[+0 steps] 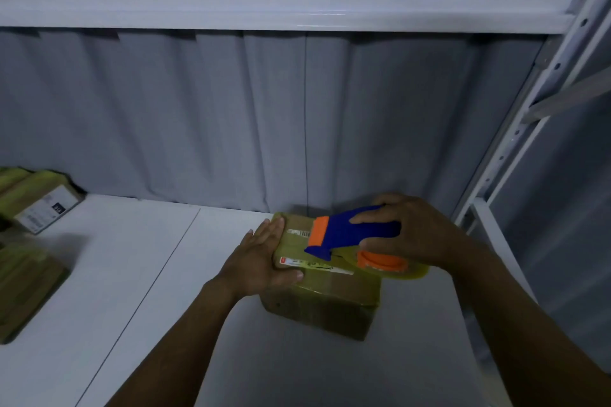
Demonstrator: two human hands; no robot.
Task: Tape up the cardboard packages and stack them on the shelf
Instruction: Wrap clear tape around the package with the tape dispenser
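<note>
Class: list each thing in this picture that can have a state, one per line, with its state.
box: closed, taped, on the shelf.
tape gun: roll loaded, over the box top.
left hand: flat against the box's left side.
right hand: grips the tape gun.
left boxes: closed, lying on the shelf.

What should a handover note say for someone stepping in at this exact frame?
Left hand: flat against the left side of the cardboard box, thumb on its top, steadying it.
Right hand: grips the blue and orange tape dispenser, whose front end is on the box top.
The box sits on the white shelf, near the back right corner. Other packages lie at the far left.
Done: yellowish tape shows on parts of this box.
Left: probably finish this strip, then stack the box. Whether all seams are sealed cannot be told.
</note>
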